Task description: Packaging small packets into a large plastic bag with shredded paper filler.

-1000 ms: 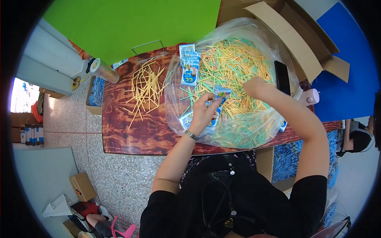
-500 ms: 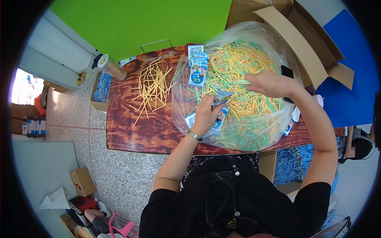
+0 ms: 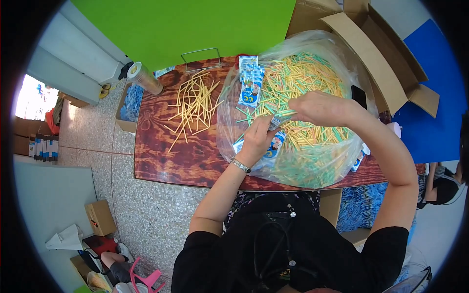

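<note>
closer now to the left hand, the right hand has shifted left since the earlier frame. at the centre of the frame, the left hand pinches a small blue-and-white packet, long axis slanting to the upper right. just beyond, the right hand, fingers bunched narrow, holds a few pale sticks lying nearly crosswise, free ends leftward at the packet's upper end; whether they are inside, i cannot tell. the left hand is nearer the packet. behind, a pastel stick heap fills a clear bag; upper right, a cardboard box.
</note>
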Demonstrator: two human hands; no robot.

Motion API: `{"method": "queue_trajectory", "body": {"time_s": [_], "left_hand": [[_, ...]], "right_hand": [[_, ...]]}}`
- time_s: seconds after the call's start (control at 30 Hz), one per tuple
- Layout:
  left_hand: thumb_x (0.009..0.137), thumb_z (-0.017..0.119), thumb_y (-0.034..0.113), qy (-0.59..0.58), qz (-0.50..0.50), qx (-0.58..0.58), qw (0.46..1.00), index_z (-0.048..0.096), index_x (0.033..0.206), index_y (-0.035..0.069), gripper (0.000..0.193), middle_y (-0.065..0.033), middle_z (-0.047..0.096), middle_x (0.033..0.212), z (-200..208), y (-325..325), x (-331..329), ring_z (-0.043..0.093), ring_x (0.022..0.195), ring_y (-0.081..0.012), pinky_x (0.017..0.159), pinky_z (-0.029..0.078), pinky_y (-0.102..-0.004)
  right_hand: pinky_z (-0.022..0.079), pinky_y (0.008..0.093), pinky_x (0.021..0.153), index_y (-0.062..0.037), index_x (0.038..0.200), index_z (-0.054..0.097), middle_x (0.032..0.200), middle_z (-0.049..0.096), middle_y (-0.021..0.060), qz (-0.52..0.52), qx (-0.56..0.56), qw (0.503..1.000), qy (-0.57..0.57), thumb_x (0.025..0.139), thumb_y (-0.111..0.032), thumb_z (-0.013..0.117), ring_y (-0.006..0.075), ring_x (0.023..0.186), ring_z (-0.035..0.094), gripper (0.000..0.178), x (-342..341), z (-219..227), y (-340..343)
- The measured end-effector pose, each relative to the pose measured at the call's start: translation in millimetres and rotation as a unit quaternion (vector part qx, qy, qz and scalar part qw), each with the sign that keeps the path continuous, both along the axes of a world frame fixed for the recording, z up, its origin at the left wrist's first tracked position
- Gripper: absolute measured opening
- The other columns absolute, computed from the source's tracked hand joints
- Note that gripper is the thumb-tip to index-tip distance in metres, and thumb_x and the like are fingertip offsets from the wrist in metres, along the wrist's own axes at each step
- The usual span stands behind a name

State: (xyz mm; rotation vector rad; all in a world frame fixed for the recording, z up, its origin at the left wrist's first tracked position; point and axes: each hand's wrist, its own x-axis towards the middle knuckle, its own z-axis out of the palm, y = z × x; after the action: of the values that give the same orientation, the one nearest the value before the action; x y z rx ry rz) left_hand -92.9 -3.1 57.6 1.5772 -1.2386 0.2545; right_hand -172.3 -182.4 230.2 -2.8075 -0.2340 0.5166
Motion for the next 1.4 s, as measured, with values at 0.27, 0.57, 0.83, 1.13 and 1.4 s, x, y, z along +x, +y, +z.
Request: {"method": "queue_trajectory", "body": {"time_s": [0.27, 0.57, 0.83, 1.13, 1.4], "left_hand": [[0.071, 0.075, -0.005, -0.027, 0.003, -0.005, 1.0, 0.057, 0.115, 0.0, 0.047, -0.0157, 0.065, 0.098, 2, 4, 1, 0.066, 0.085, -0.0312, 0.07, 0.054, -0.0358], [0.078, 0.06, -0.006, -0.109, 0.035, 0.073, 0.991, 0.051, 0.127, -0.005, 0.05, -0.0179, 0.061, 0.107, 16, 6, -1, 0.064, 0.095, -0.0296, 0.081, 0.054, -0.0354], [0.078, 0.059, -0.006, -0.082, 0.036, 0.084, 0.992, 0.051, 0.127, -0.006, 0.049, -0.019, 0.061, 0.107, 19, 8, -4, 0.065, 0.094, -0.0299, 0.078, 0.056, -0.034], [0.075, 0.058, -0.007, -0.077, 0.059, 0.072, 0.993, 0.05, 0.128, -0.008, 0.053, -0.0199, 0.062, 0.105, 18, 8, -6, 0.067, 0.091, -0.0305, 0.075, 0.057, -0.0337], [0.074, 0.058, -0.008, -0.103, 0.027, 0.039, 0.994, 0.051, 0.127, -0.008, 0.053, -0.0197, 0.063, 0.104, 16, 7, 0, 0.067, 0.089, -0.03, 0.073, 0.057, -0.0343]], "right_hand": [[0.05, 0.0492, 0.069, 0.0016, 0.093, 0.057, 0.077, 0.065, 0.0198, 0.026, -0.095, 0.993, 0.069, 0.093, -0.029, 0.062, 0.0404, 0.079, 0.065, 0.031, 2, 12, 4], [0.056, 0.0394, 0.066, -0.0058, 0.077, 0.073, 0.08, 0.071, 0.0114, 0.018, -0.251, 0.968, -0.015, 0.078, -0.009, 0.063, 0.0272, 0.079, 0.071, 0.01, 0, 6, 48], [0.055, 0.0387, 0.06, -0.0036, 0.08, 0.067, 0.079, 0.068, 0.0133, 0.037, -0.24, 0.968, -0.059, 0.079, -0.009, 0.06, 0.0273, 0.072, 0.07, 0.009, -7, 7, 46], [0.054, 0.0382, 0.053, -0.0014, 0.084, 0.057, 0.078, 0.061, 0.0136, 0.024, -0.23, 0.965, -0.12, 0.081, -0.008, 0.058, 0.0271, 0.066, 0.068, 0.008, -17, 0, 56], [0.055, 0.0381, 0.056, -0.0011, 0.085, 0.058, 0.082, 0.061, 0.0146, 0.053, -0.231, 0.965, -0.108, 0.08, -0.008, 0.058, 0.0279, 0.069, 0.068, 0.009, -6, 4, 42]]}}
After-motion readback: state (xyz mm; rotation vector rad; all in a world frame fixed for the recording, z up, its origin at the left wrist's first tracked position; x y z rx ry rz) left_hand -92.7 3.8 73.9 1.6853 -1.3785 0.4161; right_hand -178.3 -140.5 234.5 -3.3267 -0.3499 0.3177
